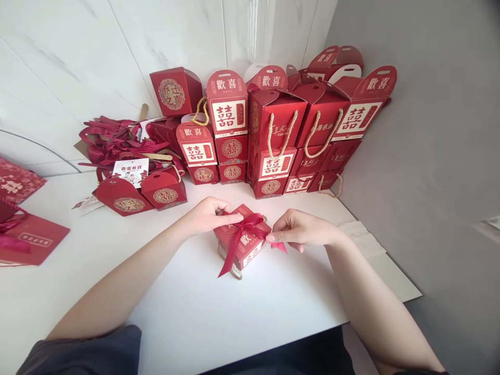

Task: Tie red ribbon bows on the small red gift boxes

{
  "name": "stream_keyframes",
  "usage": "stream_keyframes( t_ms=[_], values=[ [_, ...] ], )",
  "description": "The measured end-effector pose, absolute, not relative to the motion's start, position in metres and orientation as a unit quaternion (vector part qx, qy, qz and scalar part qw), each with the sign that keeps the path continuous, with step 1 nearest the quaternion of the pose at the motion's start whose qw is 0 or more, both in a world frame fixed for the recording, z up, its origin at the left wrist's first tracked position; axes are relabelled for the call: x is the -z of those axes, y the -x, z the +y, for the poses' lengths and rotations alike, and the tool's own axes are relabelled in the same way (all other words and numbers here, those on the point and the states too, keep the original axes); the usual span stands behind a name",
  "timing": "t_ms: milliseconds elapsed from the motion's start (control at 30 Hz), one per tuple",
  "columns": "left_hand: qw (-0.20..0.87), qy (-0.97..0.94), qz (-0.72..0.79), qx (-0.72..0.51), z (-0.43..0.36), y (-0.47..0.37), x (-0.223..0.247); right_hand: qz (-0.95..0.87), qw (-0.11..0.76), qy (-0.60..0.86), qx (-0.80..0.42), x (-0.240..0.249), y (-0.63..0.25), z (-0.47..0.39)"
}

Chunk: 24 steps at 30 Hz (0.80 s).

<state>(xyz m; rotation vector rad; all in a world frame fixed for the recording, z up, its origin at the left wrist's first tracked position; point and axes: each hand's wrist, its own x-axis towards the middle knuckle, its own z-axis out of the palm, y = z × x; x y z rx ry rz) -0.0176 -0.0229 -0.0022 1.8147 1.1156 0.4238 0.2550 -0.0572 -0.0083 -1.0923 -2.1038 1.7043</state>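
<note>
A small red gift box [247,256] with gold and white lettering lies on the white table in front of me. Across its top is a dark red satin ribbon [234,250] tied in a bow, one tail hanging over the near side. My left hand [207,214] pinches the bow's left part, thumb on top near the knot and the fingers curled under. Between thumb and fingertips, my right hand [302,229] grips the ribbon's other tail at the box's right side. A twisted cord handle [236,272] pokes out at the box's near edge.
Stacked red gift boxes [277,122] line the wall, some with rope handles. Left of them lies a heap of dark red ribbons [113,140], with two boxes [127,200] before it. More red packaging [35,237] sits at far left. A grey wall [441,156] bounds the right.
</note>
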Motion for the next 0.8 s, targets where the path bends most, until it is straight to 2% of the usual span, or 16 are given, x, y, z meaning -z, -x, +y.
stream_keyframes(
  t_ms=[100, 233, 400, 600, 633, 700, 767, 800],
  values=[
    [0.430, -0.747, 0.472, -0.186, -0.024, 0.016, 0.003, -0.711, 0.128, 0.339, -0.603, 0.009, -0.255, -0.058],
    [0.346, -0.743, 0.505, -0.270, -0.027, 0.010, 0.006, -0.692, 0.148, 0.312, -0.634, 0.010, -0.247, -0.063],
    [0.291, -0.745, 0.519, -0.301, -0.034, 0.004, 0.009, -0.707, 0.092, 0.311, -0.628, 0.015, -0.226, -0.072],
    [0.295, -0.767, 0.522, -0.226, -0.038, 0.004, 0.005, -0.724, 0.005, 0.321, -0.610, 0.009, -0.245, -0.067],
    [0.300, -0.770, 0.520, -0.216, -0.038, 0.005, 0.004, -0.733, 0.029, 0.341, -0.588, 0.006, -0.251, -0.067],
    [0.303, -0.773, 0.520, -0.199, -0.038, 0.006, 0.002, -0.763, 0.154, 0.393, -0.489, 0.000, -0.258, -0.067],
    [0.302, -0.772, 0.527, -0.189, -0.038, 0.007, 0.002, -0.793, 0.289, 0.424, -0.329, -0.002, -0.255, -0.071],
    [0.301, -0.769, 0.532, -0.187, -0.038, 0.007, 0.002, -0.809, 0.325, 0.425, -0.244, -0.002, -0.250, -0.074]
  ],
)
